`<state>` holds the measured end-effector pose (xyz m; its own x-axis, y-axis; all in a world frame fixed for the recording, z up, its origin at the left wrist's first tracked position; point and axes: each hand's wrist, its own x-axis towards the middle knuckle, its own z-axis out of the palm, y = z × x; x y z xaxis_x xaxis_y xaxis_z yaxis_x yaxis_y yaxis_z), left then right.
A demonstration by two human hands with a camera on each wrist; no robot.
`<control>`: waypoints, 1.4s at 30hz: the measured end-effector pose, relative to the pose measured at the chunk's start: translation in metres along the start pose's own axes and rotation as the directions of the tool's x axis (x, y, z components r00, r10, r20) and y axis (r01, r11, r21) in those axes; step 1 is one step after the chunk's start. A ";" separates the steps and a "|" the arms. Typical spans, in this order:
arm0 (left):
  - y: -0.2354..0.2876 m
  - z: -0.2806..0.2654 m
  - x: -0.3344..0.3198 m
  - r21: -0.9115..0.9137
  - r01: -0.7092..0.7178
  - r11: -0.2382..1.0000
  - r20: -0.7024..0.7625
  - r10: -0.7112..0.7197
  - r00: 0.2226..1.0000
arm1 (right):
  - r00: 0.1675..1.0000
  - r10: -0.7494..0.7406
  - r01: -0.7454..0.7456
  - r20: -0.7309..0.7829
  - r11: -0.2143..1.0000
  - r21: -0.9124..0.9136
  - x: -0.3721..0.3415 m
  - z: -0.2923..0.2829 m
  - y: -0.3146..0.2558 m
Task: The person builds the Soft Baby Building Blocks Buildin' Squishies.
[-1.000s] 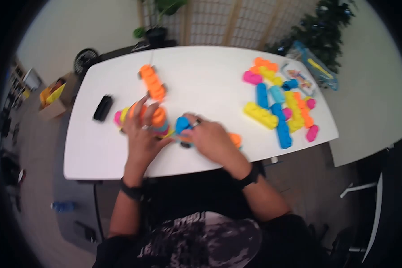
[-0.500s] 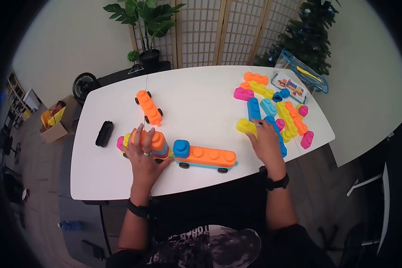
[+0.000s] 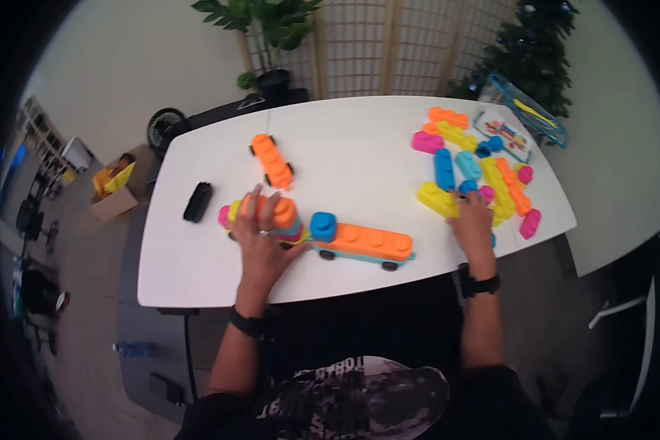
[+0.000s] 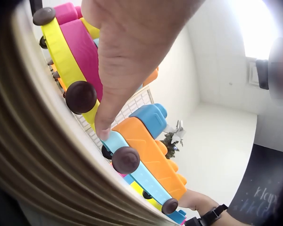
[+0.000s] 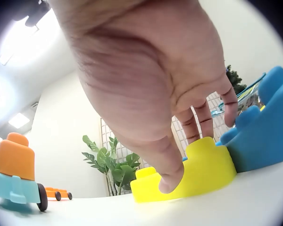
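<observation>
White counter (image 3: 345,161): left hand (image 3: 262,246) curled round a block car (image 3: 284,212), right hand (image 3: 474,226) bent down over a yellow block (image 3: 436,199), its grip unclear.

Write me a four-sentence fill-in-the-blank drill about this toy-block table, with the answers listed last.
1. The single-stud blue block sits on one end of a long ____ block.
2. In the right wrist view, the thumb of the right hand is in front of a ____ block.
3. The left hand holds a vehicle fitted with round, dark ____.
4. The band on each wrist is ____.

Missing words: orange; yellow; wheels; black.
</observation>
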<state>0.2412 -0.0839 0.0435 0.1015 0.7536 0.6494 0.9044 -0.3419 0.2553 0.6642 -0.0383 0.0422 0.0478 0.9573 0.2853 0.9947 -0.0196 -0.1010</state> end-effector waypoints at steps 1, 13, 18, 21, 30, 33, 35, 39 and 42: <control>0.003 0.002 0.003 -0.011 -0.009 1.000 -0.003 0.009 1.000 | 1.000 -0.010 0.010 -0.014 1.000 0.002 0.001 -0.002 0.004; 0.001 0.004 0.003 -0.007 -0.014 1.000 -0.006 0.013 1.000 | 0.923 -0.378 0.361 -0.068 0.794 0.489 -0.050 -0.105 -0.076; 0.000 0.005 0.003 -0.075 -0.032 0.997 -0.040 0.029 0.999 | 0.849 -0.527 0.500 -0.032 0.783 0.369 -0.049 -0.095 -0.100; 0.001 0.004 0.003 -0.076 -0.016 0.997 -0.023 0.014 1.000 | 0.828 -0.561 0.539 -0.026 0.780 0.318 -0.043 -0.077 -0.101; 0.007 0.012 0.004 -0.092 -0.057 0.994 -0.079 0.049 0.996 | 0.821 -0.542 0.515 0.178 0.839 0.177 -0.054 -0.095 -0.113; 0.000 -0.004 0.001 -0.039 -0.018 0.999 -0.043 0.017 0.999 | 0.811 -0.529 0.468 0.250 0.842 0.268 -0.047 -0.098 -0.129; 0.002 0.003 0.002 -0.058 -0.015 0.998 -0.028 0.013 1.000 | 0.804 -0.535 0.452 0.258 0.833 0.320 -0.045 -0.091 -0.118; 0.003 0.005 0.004 -0.062 -0.052 0.997 -0.071 0.048 0.996 | 0.794 -0.588 0.527 0.154 0.792 0.308 -0.055 -0.071 -0.112; 0.001 0.005 0.002 -0.074 -0.001 0.997 -0.046 -0.002 0.999 | 0.708 -0.590 0.396 0.388 0.787 0.473 -0.035 -0.101 -0.108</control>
<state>0.2445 -0.0799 0.0422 0.0806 0.7278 0.6811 0.8712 -0.3834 0.3066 0.5642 -0.0984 0.1390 -0.5884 0.8012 -0.1085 0.7585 0.5005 -0.4174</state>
